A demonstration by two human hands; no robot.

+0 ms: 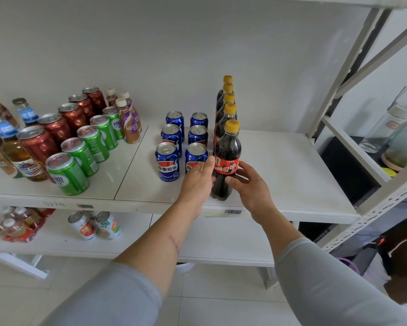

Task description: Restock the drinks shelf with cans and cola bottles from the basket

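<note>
On the white drinks shelf, a row of several cola bottles with yellow caps runs front to back. The front cola bottle stands upright near the shelf's front edge. My left hand lies with straight fingers against the bottle's left side, partly covering the front right blue cola can. My right hand holds the bottle's lower right side, thumb on its front and fingers curled behind. Blue cola cans stand in two columns of three just left of the bottles. The basket is out of view.
Green cans, red-brown cans and coffee bottles fill the shelf's left half. Bare shelf lies right of the cola row up to the metal upright. The lower shelf holds two cans and a bottle pack.
</note>
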